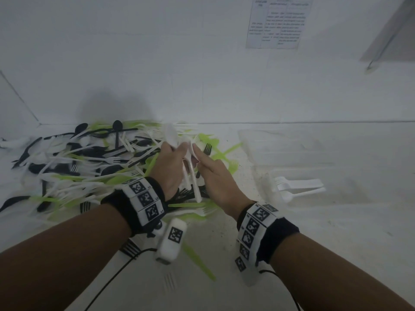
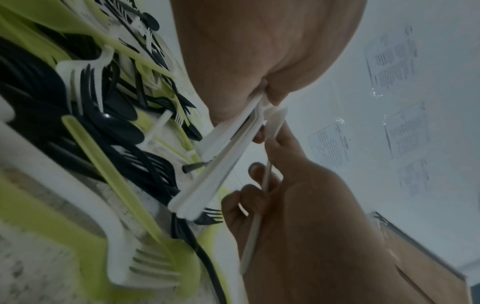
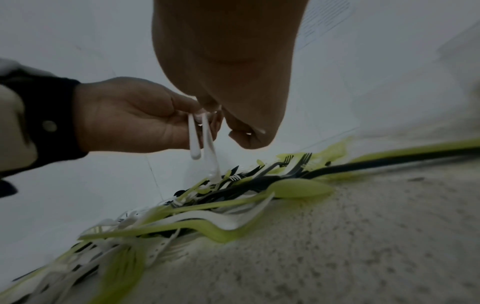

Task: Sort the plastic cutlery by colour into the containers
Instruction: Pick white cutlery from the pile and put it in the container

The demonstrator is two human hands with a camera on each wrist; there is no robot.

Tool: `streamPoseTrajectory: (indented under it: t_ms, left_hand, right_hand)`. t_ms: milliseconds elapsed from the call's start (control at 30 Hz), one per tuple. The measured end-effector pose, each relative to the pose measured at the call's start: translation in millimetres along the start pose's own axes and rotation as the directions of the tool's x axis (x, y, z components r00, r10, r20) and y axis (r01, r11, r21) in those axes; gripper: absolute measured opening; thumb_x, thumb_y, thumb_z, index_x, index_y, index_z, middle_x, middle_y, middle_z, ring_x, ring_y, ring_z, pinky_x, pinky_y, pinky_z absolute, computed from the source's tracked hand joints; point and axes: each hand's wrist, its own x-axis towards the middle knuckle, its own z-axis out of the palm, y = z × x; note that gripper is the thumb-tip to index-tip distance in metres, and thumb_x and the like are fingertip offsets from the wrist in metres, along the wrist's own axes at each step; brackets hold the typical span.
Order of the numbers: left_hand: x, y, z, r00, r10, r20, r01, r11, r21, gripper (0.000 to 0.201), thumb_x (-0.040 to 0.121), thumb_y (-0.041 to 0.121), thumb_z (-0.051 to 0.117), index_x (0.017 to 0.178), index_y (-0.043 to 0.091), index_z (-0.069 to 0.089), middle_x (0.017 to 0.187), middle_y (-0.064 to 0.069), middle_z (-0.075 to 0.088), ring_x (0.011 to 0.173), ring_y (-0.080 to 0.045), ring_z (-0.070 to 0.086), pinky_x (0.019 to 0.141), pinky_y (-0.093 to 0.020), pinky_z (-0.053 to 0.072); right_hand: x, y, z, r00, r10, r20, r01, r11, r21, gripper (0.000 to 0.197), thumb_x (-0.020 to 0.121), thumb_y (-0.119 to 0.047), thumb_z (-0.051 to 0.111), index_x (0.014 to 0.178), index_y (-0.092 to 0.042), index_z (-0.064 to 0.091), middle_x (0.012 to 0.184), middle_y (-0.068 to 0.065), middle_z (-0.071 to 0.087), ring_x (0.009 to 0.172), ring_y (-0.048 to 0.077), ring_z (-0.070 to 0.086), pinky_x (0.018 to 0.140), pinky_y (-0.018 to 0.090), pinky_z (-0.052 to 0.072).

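Both hands met above the right edge of the mixed cutlery pile point(image 1: 89, 167) on the white worktop point(image 1: 314, 232). Pile held black, white and lime-green forks, spoons and knives, tangled.

Left hand point(image 1: 167, 170): fingers curled round a bunch of white cutlery point(image 1: 190, 167), bowls and tines up, handles hanging down past the palm. Left-wrist view showed several white handles point(image 2: 226, 152) fanned out from the grip.

Right hand point(image 1: 215, 176): fingers and thumb pinched one white piece point(image 2: 255, 224) by its handle, held right against the left hand's bunch. Whether this piece was also gripped by the left hand could not be told. In the right-wrist view two white handles point(image 3: 202, 135) dangled between the two hands, over the pile.

Clear container point(image 1: 292, 158) stood to the right of the pile, near the wall; contents not readable. A second clear container point(image 1: 265, 176), nearer, held a few white forks point(image 1: 296, 186).

Printed sheet point(image 1: 278, 23) taped to the wall behind.
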Motion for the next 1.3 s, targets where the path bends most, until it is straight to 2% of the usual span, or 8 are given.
streamPoseTrajectory:
  t_ms: [133, 367, 533, 667, 833, 967, 1100, 1300]
  left_hand:
    - [-0.1, -2.7, -1.9, 1.0, -0.019, -0.023, 0.018, 0.998, -0.056, 0.03, 0.105, 0.023, 0.055, 0.131, 0.008, 0.047, 0.13, -0.021, 0.06, 0.114, -0.033, 0.067, 0.089, -0.049, 0.06]
    - [-5.7, 5.9, -11.9, 0.997, -0.05, 0.053, 0.056, 0.99, -0.127, 0.037, 0.106, 0.025, 0.055, 0.136, 0.007, 0.046, 0.13, -0.027, 0.055, 0.122, -0.037, 0.062, 0.103, -0.057, 0.051]
    - [-8.8, 9.6, -23.2, 0.985, -0.043, 0.167, 0.043, 0.999, 0.004, 0.034, 0.108, 0.025, 0.049, 0.135, 0.004, 0.046, 0.128, -0.018, 0.062, 0.115, -0.035, 0.067, 0.096, -0.057, 0.055]
    - [-7.7, 3.7, -30.6, 0.999, -0.027, 0.024, 0.025, 0.996, 0.085, 0.025, 0.109, 0.026, 0.047, 0.126, 0.009, 0.045, 0.113, -0.011, 0.068, 0.09, -0.028, 0.074, 0.081, -0.05, 0.062]
    - [-1.5, -4.2, -41.5, 0.996, -0.084, -0.021, 0.086, 0.977, 0.195, 0.031, 0.106, 0.042, 0.045, 0.117, 0.014, 0.05, 0.075, 0.002, 0.036, 0.054, -0.01, 0.035, 0.054, -0.028, 0.034]
    - [-9.5, 2.3, -31.8, 0.96, -0.161, 0.23, 0.146, 0.986, 0.084, 0.048, 0.107, 0.048, 0.036, 0.127, 0.01, 0.056, 0.103, -0.005, 0.063, 0.083, -0.015, 0.063, 0.078, -0.033, 0.049]
    - [-7.9, 6.7, -24.3, 0.966, -0.168, 0.195, 0.142, 0.98, 0.138, 0.058, 0.105, 0.054, 0.041, 0.126, 0.004, 0.059, 0.129, -0.012, 0.066, 0.119, -0.015, 0.065, 0.091, -0.034, 0.051]
    - [-11.4, 13.7, -25.5, 0.961, -0.194, 0.2, 0.18, 0.98, 0.086, 0.057, 0.108, 0.051, 0.038, 0.092, 0.005, 0.069, 0.113, -0.013, 0.074, 0.114, -0.017, 0.067, 0.098, -0.031, 0.048]
  right_hand:
    - [4.5, 13.2, 11.0, 0.999, -0.019, -0.036, 0.016, 0.996, -0.091, 0.045, 0.103, -0.046, 0.056, 0.148, -0.048, 0.049, 0.094, -0.001, 0.043, 0.082, 0.0, 0.047, 0.081, 0.01, 0.039]
    - [3.5, 13.5, 27.4, 0.983, -0.176, 0.049, 0.183, 0.949, -0.257, 0.069, 0.107, -0.015, 0.043, 0.158, -0.05, 0.012, 0.127, 0.005, 0.042, 0.106, -0.014, 0.042, 0.096, 0.018, 0.046]
    - [22.9, 17.2, 34.6, 0.996, -0.068, 0.049, 0.079, 0.958, -0.275, 0.063, 0.099, -0.027, 0.028, 0.159, -0.048, 0.027, 0.106, 0.006, 0.065, 0.099, 0.023, 0.061, 0.082, 0.034, 0.057]
    - [10.6, 2.8, 30.1, 0.999, -0.039, -0.004, 0.036, 0.952, -0.305, 0.052, 0.106, -0.017, 0.034, 0.155, -0.036, 0.041, 0.097, 0.003, 0.051, 0.093, 0.002, 0.044, 0.073, 0.018, 0.04]
    - [2.2, -14.8, 27.4, 0.996, -0.038, -0.083, 0.023, 0.984, -0.178, 0.035, 0.107, -0.013, 0.037, 0.135, -0.018, 0.059, 0.099, 0.017, 0.057, 0.1, 0.021, 0.047, 0.08, 0.031, 0.039]
    - [3.6, -22.4, 39.1, 0.993, -0.088, -0.075, 0.081, 0.992, -0.101, 0.042, 0.108, -0.009, 0.035, 0.141, -0.022, 0.057, 0.104, 0.021, 0.063, 0.092, 0.012, 0.055, 0.079, 0.021, 0.048]
    - [15.8, -2.6, 54.1, 0.989, -0.128, -0.078, 0.115, 0.981, -0.155, 0.034, 0.102, -0.02, 0.034, 0.109, -0.025, 0.067, 0.071, 0.008, 0.056, 0.077, 0.032, 0.054, 0.067, 0.043, 0.046]
    - [20.0, -21.0, 59.3, 0.993, 0.113, 0.024, -0.116, 0.973, 0.199, 0.027, 0.099, -0.036, 0.051, 0.111, -0.03, 0.074, 0.127, 0.016, 0.051, 0.115, 0.027, 0.057, 0.083, 0.028, 0.053]
